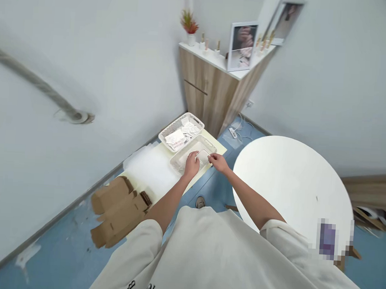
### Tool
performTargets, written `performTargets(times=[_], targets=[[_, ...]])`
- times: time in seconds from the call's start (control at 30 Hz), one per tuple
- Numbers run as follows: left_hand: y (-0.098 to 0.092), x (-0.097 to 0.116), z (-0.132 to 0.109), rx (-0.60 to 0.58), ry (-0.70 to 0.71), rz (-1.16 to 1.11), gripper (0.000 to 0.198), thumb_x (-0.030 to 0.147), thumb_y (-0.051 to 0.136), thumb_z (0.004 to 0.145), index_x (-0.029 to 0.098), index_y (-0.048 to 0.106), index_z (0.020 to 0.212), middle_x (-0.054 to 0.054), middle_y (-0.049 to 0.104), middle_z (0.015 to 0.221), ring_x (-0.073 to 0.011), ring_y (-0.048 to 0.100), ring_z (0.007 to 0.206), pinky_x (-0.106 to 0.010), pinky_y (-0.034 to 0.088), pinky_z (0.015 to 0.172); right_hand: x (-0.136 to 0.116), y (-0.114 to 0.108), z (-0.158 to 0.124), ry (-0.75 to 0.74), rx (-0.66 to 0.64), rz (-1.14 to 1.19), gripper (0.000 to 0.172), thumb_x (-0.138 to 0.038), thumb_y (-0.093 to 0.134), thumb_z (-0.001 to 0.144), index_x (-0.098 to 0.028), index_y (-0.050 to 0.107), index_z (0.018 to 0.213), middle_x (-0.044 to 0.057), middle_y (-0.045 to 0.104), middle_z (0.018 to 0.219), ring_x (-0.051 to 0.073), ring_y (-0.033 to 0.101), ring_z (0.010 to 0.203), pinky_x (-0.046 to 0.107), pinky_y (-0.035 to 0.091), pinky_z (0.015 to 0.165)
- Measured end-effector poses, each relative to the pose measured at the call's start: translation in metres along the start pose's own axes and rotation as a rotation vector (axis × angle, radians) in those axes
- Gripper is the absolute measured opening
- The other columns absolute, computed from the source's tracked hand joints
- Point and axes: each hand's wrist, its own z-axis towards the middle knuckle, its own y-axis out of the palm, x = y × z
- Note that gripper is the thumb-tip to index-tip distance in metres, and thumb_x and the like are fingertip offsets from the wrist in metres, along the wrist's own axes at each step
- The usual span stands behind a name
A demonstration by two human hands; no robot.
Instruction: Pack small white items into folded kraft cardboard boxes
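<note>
My left hand and my right hand meet over a white plastic basket on a low pale-yellow table. Between them is a small, thin, see-through rectangle with a white edge, which looks like a clear plastic bag. The fingers of my right hand pinch its right side, while my left hand has its left side. Just behind, another white basket holds several white cards or packets. Thin clear material lies in the nearer basket, too faint to make out well.
Flattened brown cardboard boxes and a stack of white sheets lie left on the low table. To the right stands a round white table. A wooden cabinet fills the corner; a power strip lies on the floor.
</note>
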Motion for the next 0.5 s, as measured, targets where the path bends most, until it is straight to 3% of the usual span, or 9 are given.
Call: performTargets(times=[0.1,0.23,0.33,0.5], targets=[[0.047,0.029,-0.004,-0.154,0.005,-0.120,0.033,0.015,0.047,0.092,0.020,0.064,0.121,-0.009,0.068,0.118,-0.0212,0.063,0.113,-0.036,0.050,0.101,0.034,-0.051,-0.038,0.067,0.086,0.088,0.030,-0.046,0.052,0.089,-0.021,0.067,0.087,0.000,0.069,0.075,0.015,0.062,0.069,0.024,0.047,0.066],[0.118,0.072,-0.028,-0.373,0.027,-0.112,0.033,0.014,0.054,0.089,0.020,0.067,0.118,-0.008,0.068,0.116,-0.0188,0.067,0.097,-0.033,0.053,0.095,0.084,-0.103,-0.105,0.232,0.306,0.146,0.025,-0.042,0.054,0.088,-0.021,0.063,0.099,0.001,0.072,0.078,0.015,0.066,0.073,0.025,0.049,0.067],[0.168,0.102,-0.057,-0.497,0.063,-0.030,0.038,0.008,0.055,0.085,0.017,0.068,0.120,-0.010,0.064,0.118,-0.0171,0.067,0.091,-0.032,0.053,0.095,0.121,-0.130,-0.158,0.406,0.438,0.157,0.024,-0.038,0.056,0.088,-0.022,0.057,0.105,0.001,0.073,0.081,0.015,0.068,0.077,0.025,0.050,0.067],[0.237,0.138,-0.109,-0.703,0.057,0.081,0.041,0.005,0.055,0.083,0.018,0.068,0.120,-0.008,0.065,0.113,-0.0159,0.067,0.089,-0.031,0.053,0.094,0.178,-0.162,-0.234,0.569,0.523,0.196,0.018,-0.031,0.055,0.087,-0.023,0.057,0.103,0.000,0.073,0.082,0.016,0.069,0.080,0.026,0.051,0.070]])
